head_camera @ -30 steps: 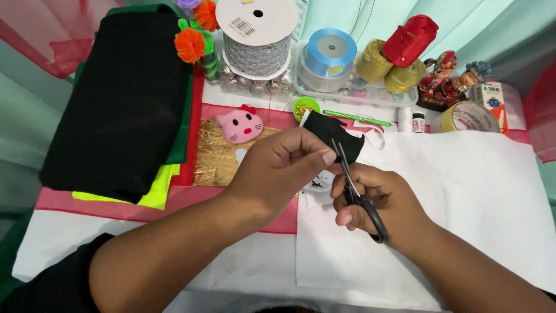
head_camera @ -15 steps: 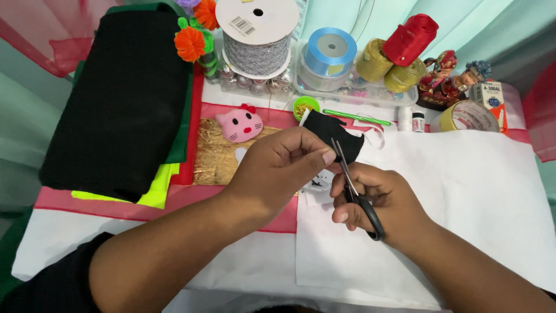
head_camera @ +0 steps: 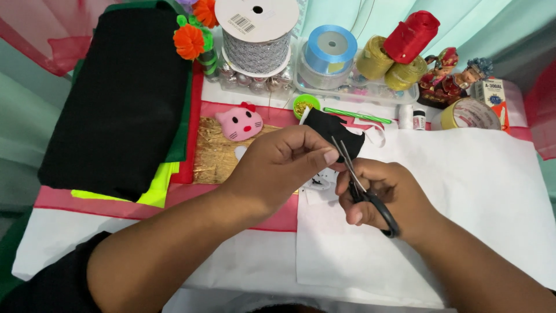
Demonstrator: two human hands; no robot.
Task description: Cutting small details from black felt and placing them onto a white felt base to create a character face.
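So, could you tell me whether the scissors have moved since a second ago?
Hardly: the scissors stay in the right hand, blades at the black felt piece, just right of the pink cat face.

Craft table: ribbon spools (head_camera: 330, 51), felt (head_camera: 116, 98)

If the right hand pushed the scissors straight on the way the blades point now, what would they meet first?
The right hand aims the scissors up and slightly left, into the black felt piece pinched by the left hand. The tips already seem to be at its edge. The left fingertips sit just beside that line; depth is unclear.
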